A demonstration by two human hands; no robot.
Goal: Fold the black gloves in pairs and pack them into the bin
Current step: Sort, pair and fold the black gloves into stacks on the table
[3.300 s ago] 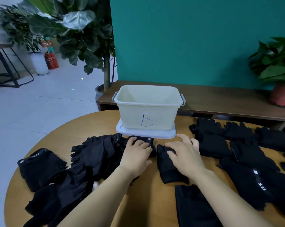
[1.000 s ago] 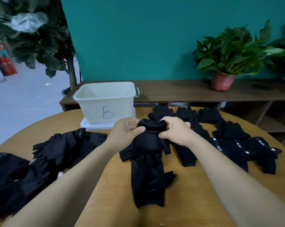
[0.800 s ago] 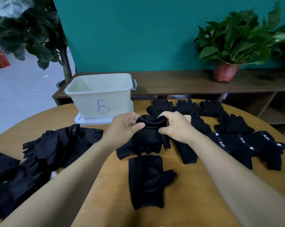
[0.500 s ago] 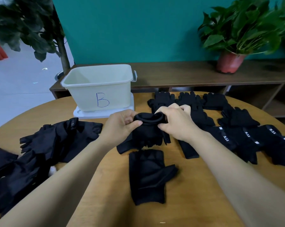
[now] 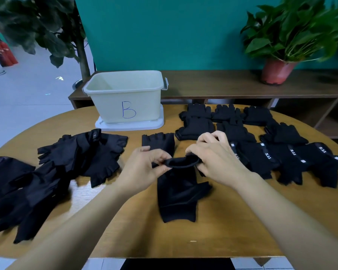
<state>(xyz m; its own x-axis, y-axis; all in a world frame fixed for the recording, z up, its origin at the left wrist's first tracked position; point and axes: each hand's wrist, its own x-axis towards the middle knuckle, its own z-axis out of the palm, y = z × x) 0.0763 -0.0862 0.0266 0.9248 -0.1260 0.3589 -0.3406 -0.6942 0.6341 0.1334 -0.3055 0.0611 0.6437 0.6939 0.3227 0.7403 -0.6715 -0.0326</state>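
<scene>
My left hand [image 5: 144, 168] and my right hand [image 5: 214, 154] pinch the open cuff of a black fingerless glove [image 5: 158, 143] between them, its finger end lying flat toward the bin. Just below the cuff a second black glove [image 5: 177, 199] lies flat on the round wooden table [image 5: 232, 227]. The cream bin [image 5: 125, 98], marked with a blue B, stands on its white lid [image 5: 129, 125] at the table's far side; no gloves show inside it.
A loose heap of black gloves [image 5: 53, 172] covers the table's left part. Several gloves [image 5: 271, 145] lie in rows on the right. Behind the table runs a low wooden shelf [image 5: 222, 84] with a potted plant [image 5: 281, 71]. A large plant [image 5: 47, 32] stands far left.
The glove I held up by its cuff has come down; its finger end now lies on the table toward the bin. My hands have dropped lower, still pinching the cuff.
</scene>
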